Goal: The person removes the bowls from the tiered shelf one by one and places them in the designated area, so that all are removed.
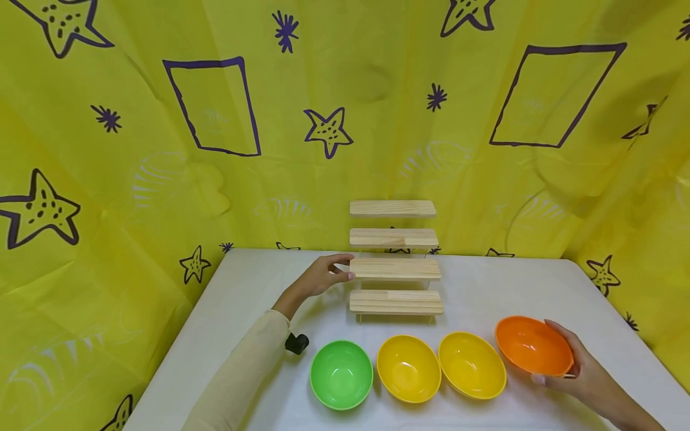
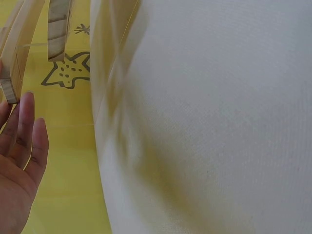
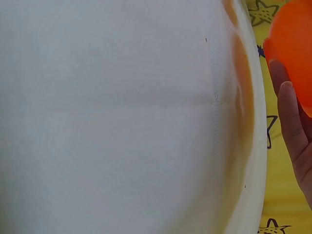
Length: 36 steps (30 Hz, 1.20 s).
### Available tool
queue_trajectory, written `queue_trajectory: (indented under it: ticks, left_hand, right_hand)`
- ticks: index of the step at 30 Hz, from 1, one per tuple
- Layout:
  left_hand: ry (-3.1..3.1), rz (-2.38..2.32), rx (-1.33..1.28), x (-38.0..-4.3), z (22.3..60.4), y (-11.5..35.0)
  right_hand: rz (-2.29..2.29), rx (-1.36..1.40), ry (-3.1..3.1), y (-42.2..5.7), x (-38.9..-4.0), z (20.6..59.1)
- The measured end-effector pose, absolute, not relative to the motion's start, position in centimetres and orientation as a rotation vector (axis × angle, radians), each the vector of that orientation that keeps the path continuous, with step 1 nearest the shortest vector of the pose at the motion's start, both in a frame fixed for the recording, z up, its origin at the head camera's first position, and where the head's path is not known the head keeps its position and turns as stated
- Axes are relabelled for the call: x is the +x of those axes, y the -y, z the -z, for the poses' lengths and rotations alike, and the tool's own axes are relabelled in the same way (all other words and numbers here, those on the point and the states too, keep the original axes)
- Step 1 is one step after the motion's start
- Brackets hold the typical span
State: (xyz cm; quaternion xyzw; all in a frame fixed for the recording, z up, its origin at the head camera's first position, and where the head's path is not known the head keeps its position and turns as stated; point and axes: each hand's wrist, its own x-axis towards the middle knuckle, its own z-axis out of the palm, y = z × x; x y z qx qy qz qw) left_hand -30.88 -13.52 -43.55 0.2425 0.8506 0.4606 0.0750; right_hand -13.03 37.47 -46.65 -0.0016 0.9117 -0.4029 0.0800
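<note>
A tiered stand with pale wooden shelves (image 1: 396, 302) stands toward the back of the white table. My left hand (image 1: 322, 274) grips the left end of one middle shelf (image 1: 396, 269), thumb in front and index finger at the back corner. In the left wrist view, the other fingers (image 2: 39, 146) extend beside the shelf end. At the right, my right hand (image 1: 574, 368) holds an orange bowl (image 1: 530, 344) by its right side, tilted slightly; the right wrist view shows fingers (image 3: 291, 114) against its outside. A green bowl (image 1: 342, 375) and two yellow bowls (image 1: 408, 369) sit in a row before the stand.
The table (image 1: 259, 269) has a white cover. Yellow cloth (image 1: 377, 78) printed with stars and frames hangs behind and at both sides. A small black object (image 1: 297, 343) shows beside my left sleeve (image 1: 248, 365).
</note>
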Motion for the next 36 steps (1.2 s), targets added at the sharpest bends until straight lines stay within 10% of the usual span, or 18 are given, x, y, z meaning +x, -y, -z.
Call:
queue_trajectory:
  ticks: [36]
  left_hand:
    - [-2.56,-1.36,0.716,-31.0,43.5,13.6]
  right_hand:
    - [1.23,0.089,-2.477,-38.6,-13.2,47.3]
